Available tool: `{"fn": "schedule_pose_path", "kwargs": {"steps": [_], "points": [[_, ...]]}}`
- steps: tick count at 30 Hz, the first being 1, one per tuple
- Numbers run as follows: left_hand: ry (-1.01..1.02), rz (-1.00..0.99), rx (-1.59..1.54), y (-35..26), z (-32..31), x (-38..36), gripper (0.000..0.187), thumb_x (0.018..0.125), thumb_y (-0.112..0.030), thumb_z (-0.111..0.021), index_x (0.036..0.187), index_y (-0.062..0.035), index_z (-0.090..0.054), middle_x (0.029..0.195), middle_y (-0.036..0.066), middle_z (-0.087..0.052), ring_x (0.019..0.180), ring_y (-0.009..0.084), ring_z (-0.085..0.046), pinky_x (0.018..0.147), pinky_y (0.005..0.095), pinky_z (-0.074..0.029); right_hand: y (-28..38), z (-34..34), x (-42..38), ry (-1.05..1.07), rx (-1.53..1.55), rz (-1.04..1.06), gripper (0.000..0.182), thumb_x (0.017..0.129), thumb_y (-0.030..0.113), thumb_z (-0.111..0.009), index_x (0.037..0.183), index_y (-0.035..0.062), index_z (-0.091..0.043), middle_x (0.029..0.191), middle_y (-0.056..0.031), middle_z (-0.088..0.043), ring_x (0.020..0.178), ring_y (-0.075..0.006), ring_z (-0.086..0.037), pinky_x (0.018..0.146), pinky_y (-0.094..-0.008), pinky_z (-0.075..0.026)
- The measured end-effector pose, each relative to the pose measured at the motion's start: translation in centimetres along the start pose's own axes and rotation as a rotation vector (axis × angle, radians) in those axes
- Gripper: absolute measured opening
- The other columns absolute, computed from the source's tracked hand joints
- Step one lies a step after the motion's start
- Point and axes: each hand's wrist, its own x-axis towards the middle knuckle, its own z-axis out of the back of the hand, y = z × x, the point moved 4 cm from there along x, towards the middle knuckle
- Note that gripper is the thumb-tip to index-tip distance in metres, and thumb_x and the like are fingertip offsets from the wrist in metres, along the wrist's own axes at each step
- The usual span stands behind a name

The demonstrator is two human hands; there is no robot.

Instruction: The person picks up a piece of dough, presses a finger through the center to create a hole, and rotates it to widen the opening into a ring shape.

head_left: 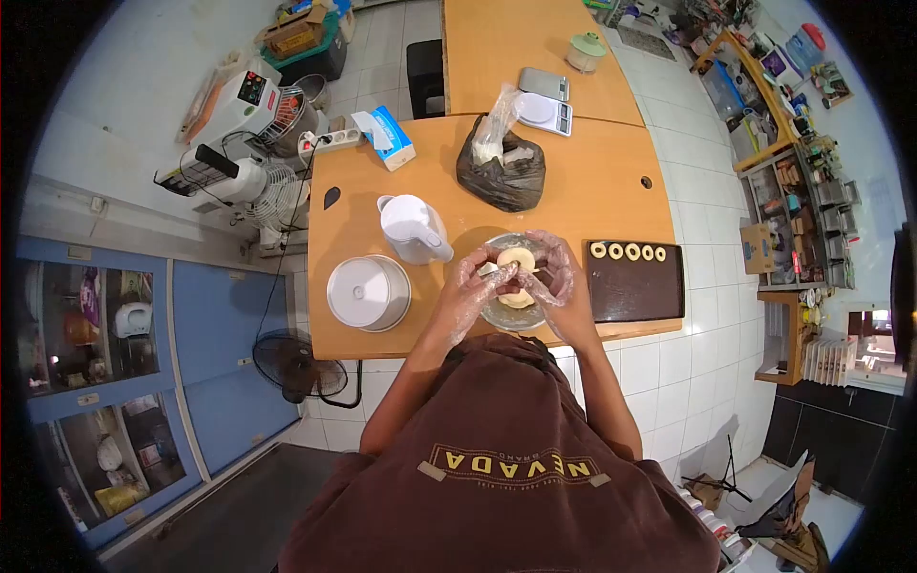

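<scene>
My left hand (474, 290) and my right hand (560, 283), both dusted with flour, meet above a round bowl (503, 319) near the table's front edge. Between their fingertips is a pale piece of dough (517, 256), rounded at the top. Fingers and thumbs are bent in around it and hide its middle. More pale dough (517, 300) shows just below the fingers, over the bowl. To the right of my right hand lies a dark baking tray (635, 292), with a row of several small dough rings (631, 252) along its far edge.
Left of the bowl stand a white lidded pitcher (411, 227) and a white round tub (369, 293). Behind it are a black plastic bag (503, 183), a kitchen scale (543, 112) and a blue box (390, 138). A floor fan (298, 367) stands by the table's left side.
</scene>
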Motion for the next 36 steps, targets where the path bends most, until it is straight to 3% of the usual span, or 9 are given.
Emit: {"fn": "schedule_pose_path", "kwargs": {"steps": [4,7,22,28,34,36], "points": [[0.007,-0.015,0.258,-0.2,0.6,-0.3,0.024,0.1,-0.014,-0.069,0.119,-0.0021,-0.061,0.111,0.005,-0.066,0.096,0.0102,-0.064,0.082,0.0271,-0.052,0.4,0.5,0.1,-0.009,0.009,0.04,0.054,0.094,0.002,-0.072,0.143,0.0025,-0.048,0.114,-0.008,-0.062,0.107,-0.0145,-0.061,0.093,-0.0315,-0.052],[0.005,-0.008,0.286,-0.2,0.3,-0.2,0.024,0.1,-0.014,-0.069,0.119,-0.0021,-0.06,0.106,0.003,-0.067,0.092,0.0085,-0.061,0.078,0.0257,-0.05,0.8,0.2,0.1,-0.027,-0.001,0.036,0.055,0.094,0.002,-0.072,0.144,0.0021,-0.048,0.113,-0.008,-0.062,0.106,-0.0146,-0.062,0.094,-0.0317,-0.052],[-0.014,0.003,0.239,-0.7,0.1,-0.4,0.023,0.1,-0.017,-0.07,0.118,-0.0042,-0.063,0.104,0.0,-0.066,0.095,0.0068,-0.059,0.08,0.0247,-0.046,0.3,0.0,0.2,-0.012,0.013,0.0,0.056,0.094,0.0,-0.072,0.144,0.0025,-0.048,0.113,-0.0074,-0.061,0.106,-0.0141,-0.062,0.093,-0.0306,-0.053],[0.011,-0.048,0.417,-0.7,0.8,-0.3,0.024,0.1,-0.014,-0.068,0.12,-0.0023,-0.064,0.106,0.001,-0.067,0.099,0.0075,-0.06,0.085,0.0255,-0.048,1.4,0.8,0.3,-0.009,0.01,0.043,0.056,0.094,0.0,-0.072,0.144,0.0026,-0.048,0.115,-0.008,-0.062,0.106,-0.014,-0.062,0.092,-0.0297,-0.053],[0.045,-0.1,0.315,-0.7,0.2,-0.2,0.026,0.098,-0.009,-0.071,0.121,0.0017,-0.062,0.108,0.005,-0.066,0.1,0.009,-0.061,0.09,0.0271,-0.051,0.1,0.0,0.3,-0.033,0.032,0.022,0.057,0.093,-0.001,-0.072,0.144,0.0021,-0.047,0.112,-0.0083,-0.062,0.104,-0.0142,-0.064,0.092,-0.0294,-0.053],[-0.016,-0.119,0.293,-0.8,0.0,-0.5,0.026,0.098,-0.013,-0.07,0.12,-0.0004,-0.063,0.106,0.002,-0.066,0.098,0.0082,-0.06,0.085,0.0257,-0.049,0.4,0.4,0.4,-0.017,0.042,0.042,0.057,0.093,-0.001,-0.072,0.144,0.0018,-0.048,0.111,-0.0082,-0.062,0.104,-0.0143,-0.064,0.092,-0.0294,-0.053]]}}
